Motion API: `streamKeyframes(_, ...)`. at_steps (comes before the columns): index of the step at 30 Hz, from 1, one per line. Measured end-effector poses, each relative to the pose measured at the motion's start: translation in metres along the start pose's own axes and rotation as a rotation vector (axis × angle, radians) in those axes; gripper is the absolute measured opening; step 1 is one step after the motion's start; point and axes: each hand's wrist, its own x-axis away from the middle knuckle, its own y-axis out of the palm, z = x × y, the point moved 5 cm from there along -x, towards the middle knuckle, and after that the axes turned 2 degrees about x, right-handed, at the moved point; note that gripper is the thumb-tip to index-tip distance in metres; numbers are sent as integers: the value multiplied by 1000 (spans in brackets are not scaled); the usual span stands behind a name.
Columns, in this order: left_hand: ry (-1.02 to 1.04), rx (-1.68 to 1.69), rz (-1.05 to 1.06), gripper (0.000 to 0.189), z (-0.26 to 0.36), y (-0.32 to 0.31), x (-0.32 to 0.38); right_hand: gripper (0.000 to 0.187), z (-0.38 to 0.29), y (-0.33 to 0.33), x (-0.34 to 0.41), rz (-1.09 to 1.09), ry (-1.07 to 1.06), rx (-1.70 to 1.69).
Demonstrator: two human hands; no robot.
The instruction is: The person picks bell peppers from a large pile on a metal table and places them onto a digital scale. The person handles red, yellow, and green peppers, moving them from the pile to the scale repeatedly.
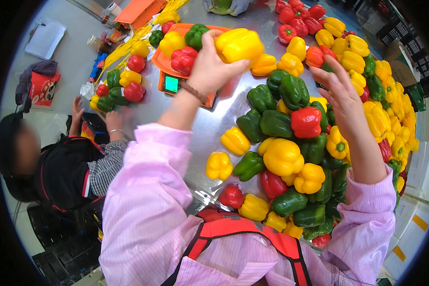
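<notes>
My left hand [216, 60] grips a yellow bell pepper [241, 44] above the right side of an orange weighing scale [163, 83] with a lit green display. On the scale's orange tray [161, 60] sit a red bell pepper [183, 60], a yellow bell pepper [172, 43] and a green bell pepper [196, 36]. My right hand [336, 80] is raised with fingers apart, holding nothing. Beneath and around it spreads a heap of green, red and yellow bell peppers, with a red bell pepper [306, 122] on top. Part of the heap is hidden behind my right forearm.
A co-worker [68, 168] stands at the left beside a small group of mixed peppers [119, 89]. Yellow ties [128, 43] lie behind the scale. Gloved hands [232, 6] hold a leafy vegetable at the far edge of the metal table [203, 118]. White boxes [414, 211] stand at right.
</notes>
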Motion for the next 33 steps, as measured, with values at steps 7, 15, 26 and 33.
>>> streamKeyframes(7,0,-1371,-326,83,-21,-27,-52,74,-6,-35,61,103,10,-65)
streamKeyframes(15,-163,-1060,-214,75,-104,-160,-132,84,5,-80,150,199,-22,-107)
streamKeyframes(26,-283,-549,491,86,-119,-213,-113,91,39,-125,246,436,-15,-204)
streamKeyframes(33,132,-306,613,64,14,-203,-109,83,51,-104,256,418,-62,-272)
